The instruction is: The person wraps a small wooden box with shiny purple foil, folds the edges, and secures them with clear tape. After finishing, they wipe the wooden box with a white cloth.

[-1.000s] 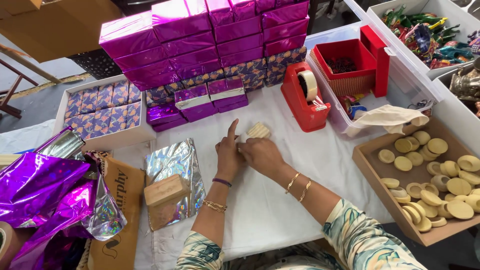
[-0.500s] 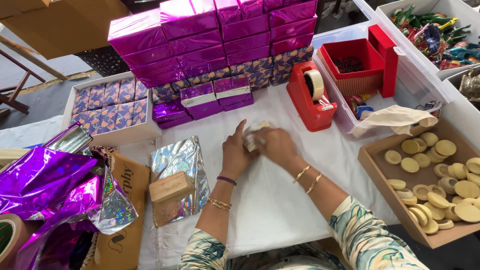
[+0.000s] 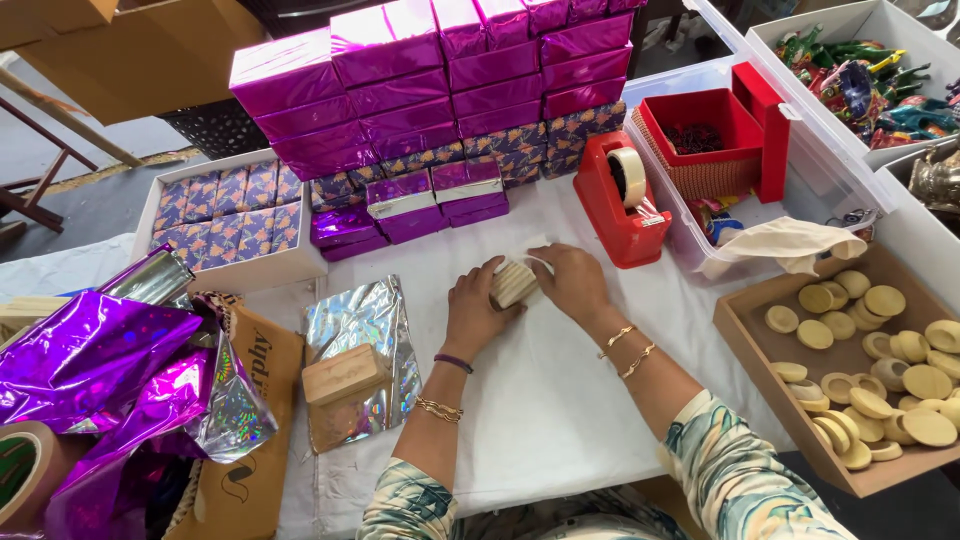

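Both hands meet at the middle of the white-covered table (image 3: 540, 400). Between them lies a short stack of pale wooden discs (image 3: 513, 284) on its side, with a bit of white paper behind it. My left hand (image 3: 474, 312) grips the stack's left end. My right hand (image 3: 575, 281) holds its right end and the paper. Left of my hands, a wooden block (image 3: 345, 374) rests on a sheet of silver holographic foil (image 3: 372, 315).
Stacked magenta foil-wrapped boxes (image 3: 440, 75) fill the back. A red tape dispenser (image 3: 625, 200) stands right of them, next to a clear bin holding a red box (image 3: 715, 130). A cardboard tray of wooden discs (image 3: 860, 350) sits at right. Crumpled purple foil (image 3: 90, 370) lies at left.
My hands drew the disc stack in between them and turned it on its side; my left forefinger no longer points up. The view shifted slightly.
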